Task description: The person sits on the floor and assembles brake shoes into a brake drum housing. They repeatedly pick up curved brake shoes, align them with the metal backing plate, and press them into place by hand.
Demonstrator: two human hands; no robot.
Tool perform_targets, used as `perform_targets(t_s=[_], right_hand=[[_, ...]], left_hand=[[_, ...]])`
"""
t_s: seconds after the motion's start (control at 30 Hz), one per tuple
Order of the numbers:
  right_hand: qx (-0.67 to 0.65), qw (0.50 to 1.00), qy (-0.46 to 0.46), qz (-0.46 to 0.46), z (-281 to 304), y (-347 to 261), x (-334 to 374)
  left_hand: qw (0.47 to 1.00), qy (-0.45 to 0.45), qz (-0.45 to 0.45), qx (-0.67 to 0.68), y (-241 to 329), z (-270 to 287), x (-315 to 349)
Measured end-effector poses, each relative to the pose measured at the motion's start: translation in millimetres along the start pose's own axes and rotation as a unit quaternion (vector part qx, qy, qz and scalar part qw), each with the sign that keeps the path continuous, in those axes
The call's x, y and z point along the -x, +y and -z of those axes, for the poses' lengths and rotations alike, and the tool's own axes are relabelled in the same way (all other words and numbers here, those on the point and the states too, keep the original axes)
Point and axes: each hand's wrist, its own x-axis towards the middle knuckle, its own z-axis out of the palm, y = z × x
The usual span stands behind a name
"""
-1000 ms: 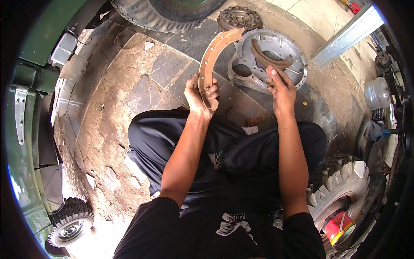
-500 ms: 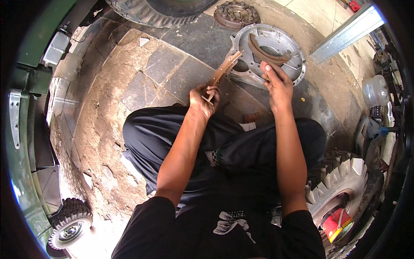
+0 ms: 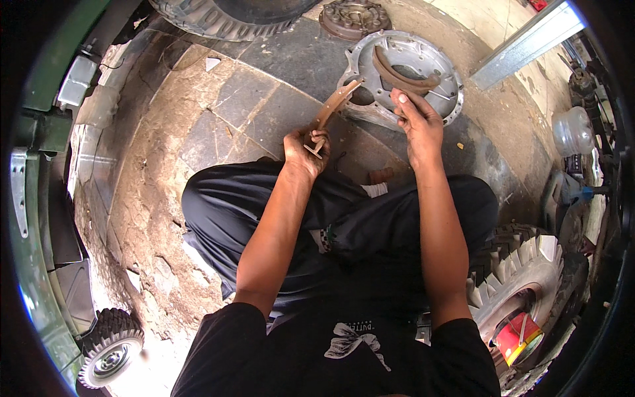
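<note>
My left hand (image 3: 306, 149) is closed around one end of a brown brake shoe (image 3: 333, 106). That shoe is tilted up and away to the right, showing its narrow curved side with small holes and a T-shaped end near my fingers. My right hand (image 3: 420, 122) pinches the near end of a second, darker brake shoe (image 3: 402, 80), a crescent curving up to the left. Behind it, a round grey metal housing (image 3: 452, 81) with holes round its rim lies on the floor, partly hidden by the shoe and my hand.
Past the housing sits a rusty round clutch-like part (image 3: 355, 18), with a large tyre (image 3: 218, 21) at the far left. A metal post (image 3: 529, 46) stands far right. On the right are a clear plastic container (image 3: 573, 131), a treaded tyre (image 3: 516, 291) and a red-yellow can (image 3: 519, 339).
The whole view has shifted slightly. Both hands keep their hold on the two brake shoes, with hardly any movement.
</note>
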Motion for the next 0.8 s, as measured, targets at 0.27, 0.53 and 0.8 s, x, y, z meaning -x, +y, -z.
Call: perform_targets(t_s=[0.27, 0.53, 0.8], right_hand=[[0.015, 1.0, 0.005, 0.004, -2, -2, 1], [0.032, 0.999, -0.004, 0.01, -5, -4, 3], [0.053, 0.999, 0.007, -0.002, -4, -8, 5]], left_hand=[[0.947, -0.019, -0.174, -0.27, -9, -15, 15], [0.464, -0.044, -0.557, -0.687, -19, -18, 10], [0.428, -0.069, -0.515, -0.739, -41, -11, 8]])
